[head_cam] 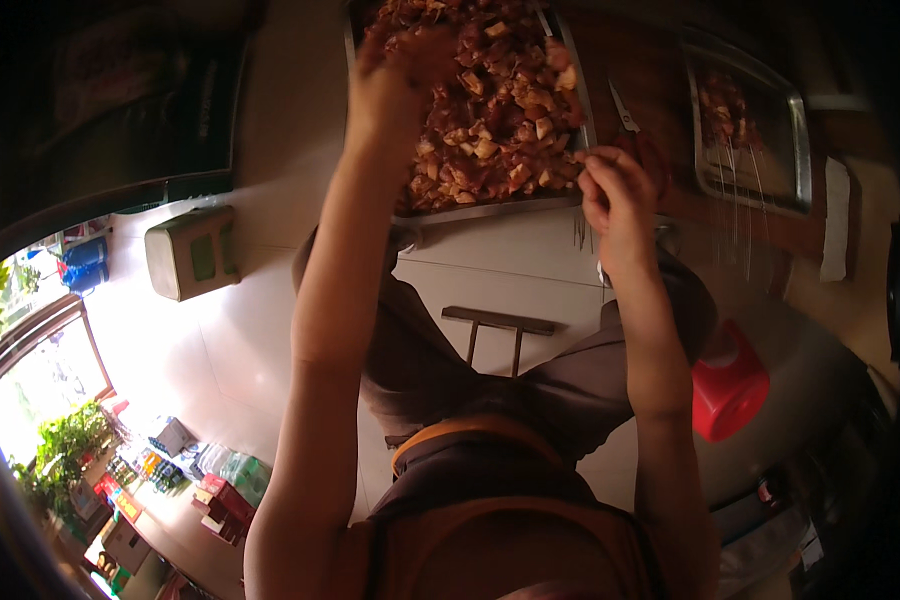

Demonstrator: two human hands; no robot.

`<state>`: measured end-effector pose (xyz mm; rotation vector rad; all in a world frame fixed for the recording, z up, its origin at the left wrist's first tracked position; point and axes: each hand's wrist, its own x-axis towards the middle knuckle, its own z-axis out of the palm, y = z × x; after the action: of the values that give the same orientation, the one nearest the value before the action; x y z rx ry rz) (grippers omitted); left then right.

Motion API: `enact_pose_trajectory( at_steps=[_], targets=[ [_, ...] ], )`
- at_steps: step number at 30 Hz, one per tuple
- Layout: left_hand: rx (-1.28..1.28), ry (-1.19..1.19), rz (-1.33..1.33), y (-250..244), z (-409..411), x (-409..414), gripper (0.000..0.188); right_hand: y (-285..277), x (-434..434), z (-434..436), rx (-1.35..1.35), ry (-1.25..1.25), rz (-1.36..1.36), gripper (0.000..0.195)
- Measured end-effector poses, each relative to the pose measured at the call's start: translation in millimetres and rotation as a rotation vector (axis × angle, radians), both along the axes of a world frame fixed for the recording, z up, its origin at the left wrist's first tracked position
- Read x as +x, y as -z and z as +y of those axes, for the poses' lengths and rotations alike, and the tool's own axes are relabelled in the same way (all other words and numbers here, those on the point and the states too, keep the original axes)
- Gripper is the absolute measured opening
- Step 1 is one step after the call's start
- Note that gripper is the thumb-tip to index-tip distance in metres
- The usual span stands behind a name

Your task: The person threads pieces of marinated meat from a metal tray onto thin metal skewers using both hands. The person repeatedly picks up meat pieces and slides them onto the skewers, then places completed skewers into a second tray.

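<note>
A large metal tray (495, 213) full of cut, seasoned raw meat (487, 112) with paler chunks lies before me. My left hand (401, 71) is over the tray's left side at the meat, blurred; its fingers and any hold are unclear. At the tray's right edge, my right hand (616, 187) has thumb and forefinger close together; whether it pinches something thin cannot be told. Thin metal skewers (581, 229) show just below its fingertips. Beyond it lie scissors (625, 112), partly hidden. Farther right, a smaller metal tray (800, 150) holds meat on skewers (733, 195), whose bare ends overhang the rim.
A pale strip-like object (836, 217) lies right of the smaller tray. A red plastic object (731, 394) stands beside my right leg. Between my legs is a narrow metal frame (499, 321). A box-like bin (187, 253) stands left; boxes (225, 506) and plants are lower left.
</note>
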<state>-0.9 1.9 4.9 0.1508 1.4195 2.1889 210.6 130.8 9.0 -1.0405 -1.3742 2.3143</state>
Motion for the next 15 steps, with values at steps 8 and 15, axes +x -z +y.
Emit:
enact_pose_trajectory(
  at_steps=[8,15],
  targets=[
    [-0.489,0.109,0.531,25.4,-6.7,-7.6,0.056,-7.1,7.5,11.8,0.043,0.089,-0.003,0.015],
    [-1.28,0.715,1.043,3.0,12.3,38.6,0.03,-14.1,-0.1,7.0,0.115,-0.016,-0.036,0.017]
  ],
)
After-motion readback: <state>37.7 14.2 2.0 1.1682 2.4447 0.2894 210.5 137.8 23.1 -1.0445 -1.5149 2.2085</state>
